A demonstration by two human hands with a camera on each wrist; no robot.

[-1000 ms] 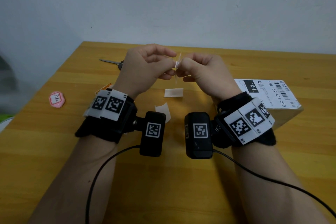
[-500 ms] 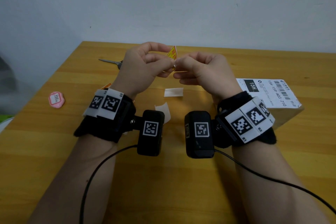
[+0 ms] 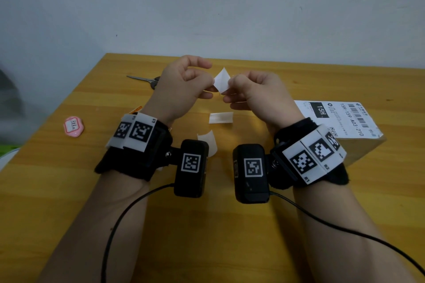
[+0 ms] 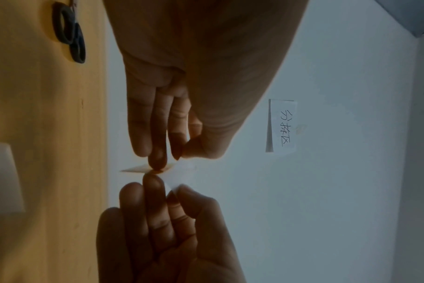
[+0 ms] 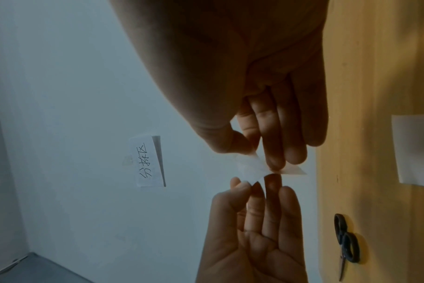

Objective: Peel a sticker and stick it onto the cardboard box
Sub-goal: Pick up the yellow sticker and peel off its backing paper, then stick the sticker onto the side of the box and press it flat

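Note:
Both hands are raised above the table and meet at a small diamond-shaped sticker (image 3: 222, 80), whose white side faces the head camera. My left hand (image 3: 212, 83) pinches its left corner and my right hand (image 3: 230, 82) pinches its right corner. In the wrist views a white flap (image 5: 251, 168) and a thin tan layer (image 5: 294, 171) spread apart between the fingertips, the tan layer (image 4: 138, 169) seen edge-on. The cardboard box (image 3: 361, 149), with a shipping label (image 3: 340, 119) on top, sits on the table to the right of my right wrist.
Two loose white backing pieces (image 3: 220, 118) (image 3: 208, 142) lie on the wooden table (image 3: 69, 190) under the hands. Scissors (image 3: 147, 79) lie behind the left hand. A pink sticker (image 3: 73, 126) lies at the far left. A handwritten paper note (image 4: 282, 126) hangs on the wall.
The sticker has turned between the fingertips: edge-on at first, then showing a yellow and red face, now its white side. The hands have drawn slightly apart.

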